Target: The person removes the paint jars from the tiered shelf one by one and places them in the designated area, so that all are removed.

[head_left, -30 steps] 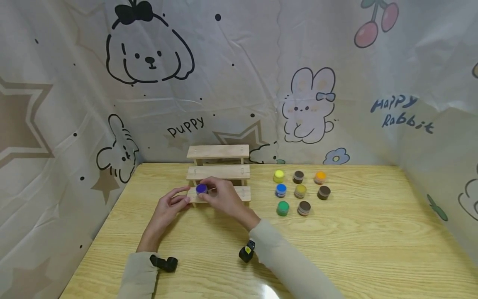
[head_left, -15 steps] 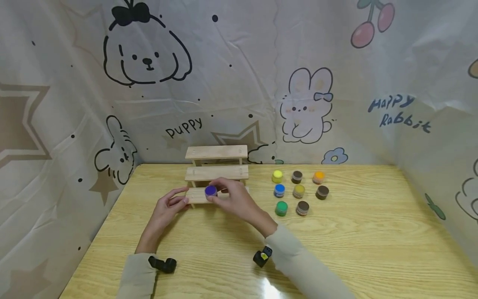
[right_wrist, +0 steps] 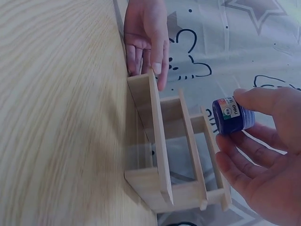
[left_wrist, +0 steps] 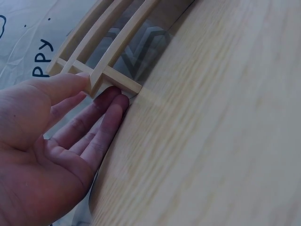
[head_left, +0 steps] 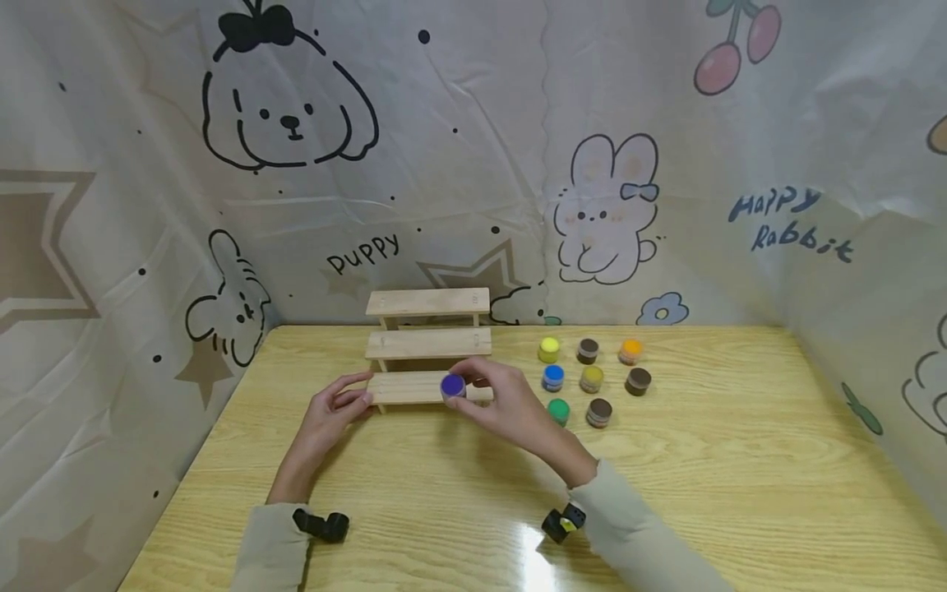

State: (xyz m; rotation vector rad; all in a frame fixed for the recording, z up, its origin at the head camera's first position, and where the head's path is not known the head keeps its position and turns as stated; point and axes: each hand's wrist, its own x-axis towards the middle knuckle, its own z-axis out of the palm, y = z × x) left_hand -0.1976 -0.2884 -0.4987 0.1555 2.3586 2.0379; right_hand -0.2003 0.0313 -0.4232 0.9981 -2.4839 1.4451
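My right hand (head_left: 514, 407) pinches a small paint jar (head_left: 453, 387) with a purple lid between thumb and fingers, over the right part of the lowest step of a three-step wooden stand (head_left: 407, 386). In the right wrist view the jar (right_wrist: 230, 115) is dark blue-purple with a printed label, held apart from the steps. My left hand (head_left: 327, 419) holds the left end of the lowest step. The left wrist view shows its thumb at the step's edge and the other fingers (left_wrist: 110, 110) around the end near the table.
To the right of the stand are several paint jars: yellow (head_left: 549, 349), blue (head_left: 553, 377), green (head_left: 558, 411), orange (head_left: 630, 351), mustard (head_left: 591, 378) and dark brown ones (head_left: 638, 381). A printed curtain (head_left: 459, 164) hangs behind the wooden table (head_left: 710, 477).
My right hand has moved right along the lowest step with the purple-lidded paint jar, from near its left end toward its right end. The left hand has stayed at the step's left end.
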